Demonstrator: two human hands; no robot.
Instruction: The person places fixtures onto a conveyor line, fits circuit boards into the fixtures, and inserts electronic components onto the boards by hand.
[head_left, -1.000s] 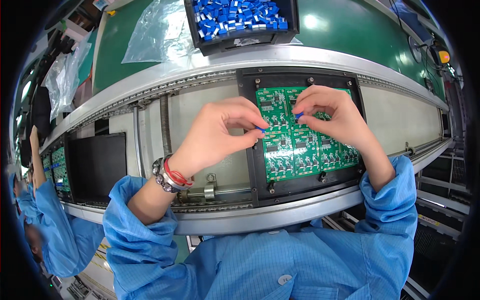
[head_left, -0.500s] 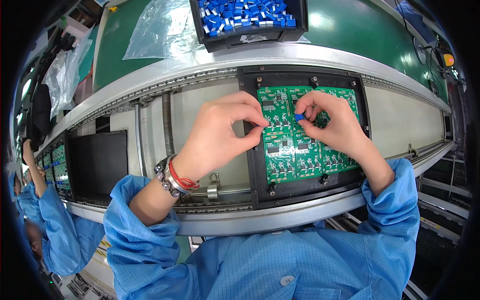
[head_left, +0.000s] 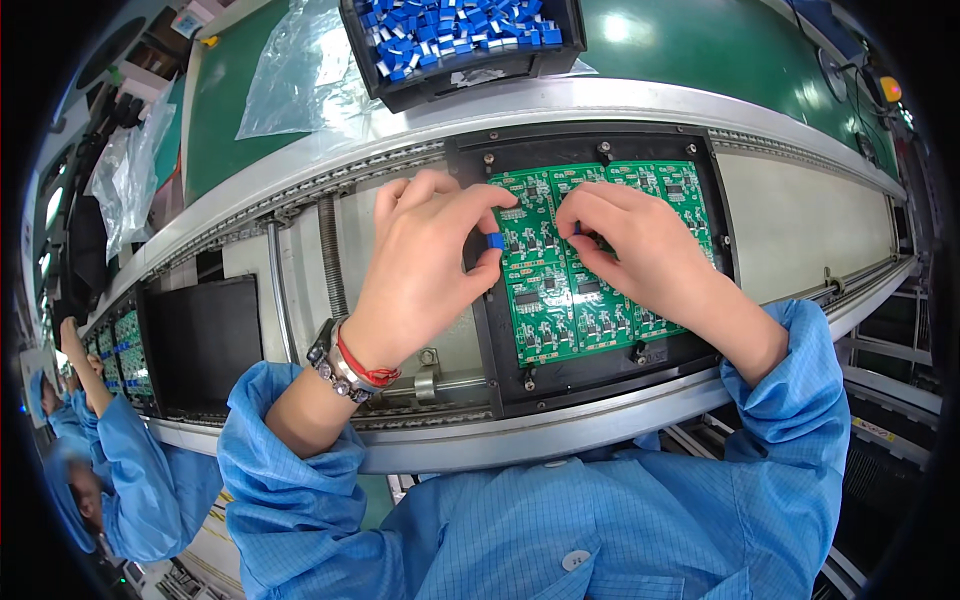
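Observation:
A green circuit board [head_left: 545,280] with small black chips and silver parts lies in a black frame [head_left: 500,360]. My left hand [head_left: 425,245] is at the board's left edge, thumb and index finger spread. Between those fingertips a small blue block-shaped component [head_left: 496,241] sits at the board's edge, apart from the index finger. Over the upper middle of the board, my right hand [head_left: 640,240] pinches another blue component [head_left: 577,229], mostly covered by the fingers.
Beyond the rail, a black bin [head_left: 470,72] of blue-and-white components stands on the green table [head_left: 680,50], beside a clear plastic bag [head_left: 295,85]. The frame rests on a chain conveyor [head_left: 400,160]. At far left a person in a blue sleeve [head_left: 150,490] works near other boards.
My left thumb and index finger have spread apart, uncovering a blue component at the board's left edge. My right hand has shifted slightly left and still pinches its component. The view has shifted slightly.

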